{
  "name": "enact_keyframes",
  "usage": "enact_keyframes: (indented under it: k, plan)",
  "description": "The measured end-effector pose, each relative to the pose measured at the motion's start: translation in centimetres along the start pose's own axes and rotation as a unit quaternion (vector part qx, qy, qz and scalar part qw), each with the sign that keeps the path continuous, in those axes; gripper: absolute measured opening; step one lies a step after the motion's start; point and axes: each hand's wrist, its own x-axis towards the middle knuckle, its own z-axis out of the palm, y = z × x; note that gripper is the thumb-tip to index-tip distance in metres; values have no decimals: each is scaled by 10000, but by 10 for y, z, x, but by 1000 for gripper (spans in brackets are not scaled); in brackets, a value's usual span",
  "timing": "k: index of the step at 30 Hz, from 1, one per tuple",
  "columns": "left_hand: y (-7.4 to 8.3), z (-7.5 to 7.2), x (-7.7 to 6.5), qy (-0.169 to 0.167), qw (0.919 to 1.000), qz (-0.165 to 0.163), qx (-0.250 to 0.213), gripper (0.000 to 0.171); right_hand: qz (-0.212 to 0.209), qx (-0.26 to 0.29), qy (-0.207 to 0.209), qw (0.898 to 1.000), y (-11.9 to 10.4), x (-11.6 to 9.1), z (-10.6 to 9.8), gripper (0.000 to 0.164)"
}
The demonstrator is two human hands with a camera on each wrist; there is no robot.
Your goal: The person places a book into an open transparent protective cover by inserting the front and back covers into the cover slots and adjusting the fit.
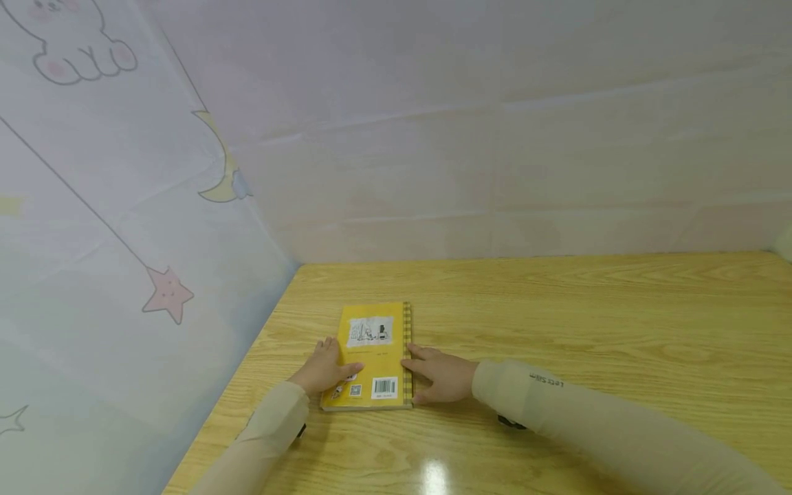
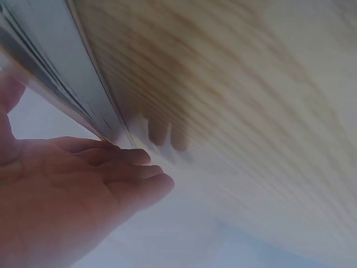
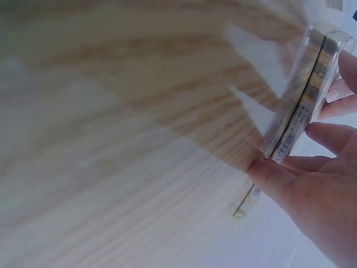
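Observation:
A yellow book (image 1: 371, 361) lies with its barcode side up near the left of the wooden table; a checked strip runs along its spine. My left hand (image 1: 322, 369) is at the book's left edge, its thumb laid over the cover. In the left wrist view the fingers of that hand (image 2: 83, 187) extend fairly straight beside the page edges (image 2: 92, 72). From the other side, my right hand (image 1: 442, 377) touches the spine with spread fingers. The right wrist view shows its fingertips along the printed spine (image 3: 295, 111), close to the tabletop.
The wooden table (image 1: 588, 330) stretches far to the right of the book. A pale sheet (image 1: 396, 172) hangs behind it, and another with a pink star (image 1: 168, 294) and a moon (image 1: 221, 161) runs along the left edge.

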Motion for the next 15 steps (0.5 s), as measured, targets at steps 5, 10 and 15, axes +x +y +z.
enact_keyframes:
  k: [5, 10, 15]
  plan:
    - [1, 2, 0, 120, 9996, -55, 250, 88, 33, 199, 4, 9998, 1, -1, 1, 67]
    - [6, 2, -3, 246, 9989, -44, 406, 85, -42, 395, 20, 9992, 3, -1, 1, 67]
    - [14, 3, -3, 413, 9975, 115, 557, 80, -162, 513, 115, 9985, 5, -1, -1, 65]
